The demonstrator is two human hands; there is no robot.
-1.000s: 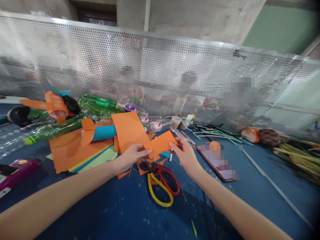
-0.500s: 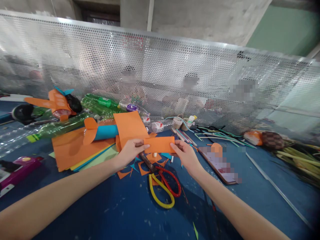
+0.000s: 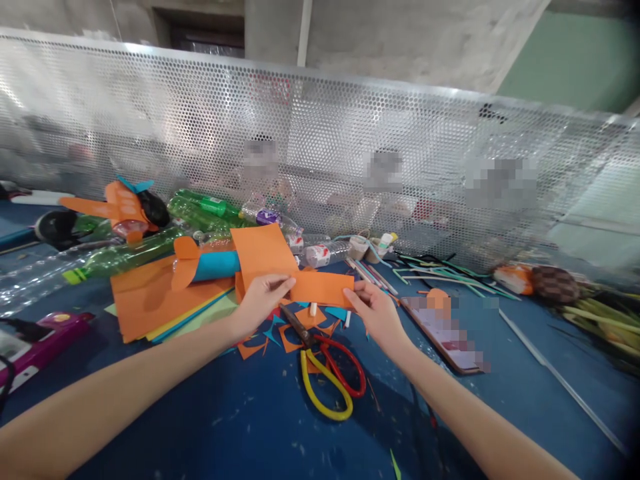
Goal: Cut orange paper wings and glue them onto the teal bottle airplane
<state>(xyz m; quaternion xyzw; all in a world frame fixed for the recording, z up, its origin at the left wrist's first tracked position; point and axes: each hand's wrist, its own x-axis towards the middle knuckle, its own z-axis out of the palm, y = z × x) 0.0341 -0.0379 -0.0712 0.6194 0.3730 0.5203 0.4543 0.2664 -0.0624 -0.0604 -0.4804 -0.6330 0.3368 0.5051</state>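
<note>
A small orange paper strip (image 3: 323, 289) is stretched level between my two hands above the table. My left hand (image 3: 261, 301) pinches its left end between thumb and fingers, and my right hand (image 3: 379, 312) pinches the right end. Just below the strip lie scissors (image 3: 327, 377) with one yellow and one red handle, blades pointing away from me. Orange and blue paper scraps (image 3: 290, 337) are scattered around the blades. Behind my left hand, a larger orange sheet (image 3: 263, 250) leans beside a blue paper-wrapped tube (image 3: 217, 265) with orange fins.
Coloured paper sheets (image 3: 143, 293) and plastic bottles (image 3: 135, 253) fill the left side, near a purple-and-white device (image 3: 50, 347). A phone (image 3: 443, 333) lies to the right, with thin coloured strips (image 3: 440, 273) behind it. A perforated metal screen (image 3: 330, 147) stands along the back.
My left thumb has shifted up toward the strip's upper left corner, uncovering more of the strip. The right hand keeps its pinch. The whole view has drifted slightly.
</note>
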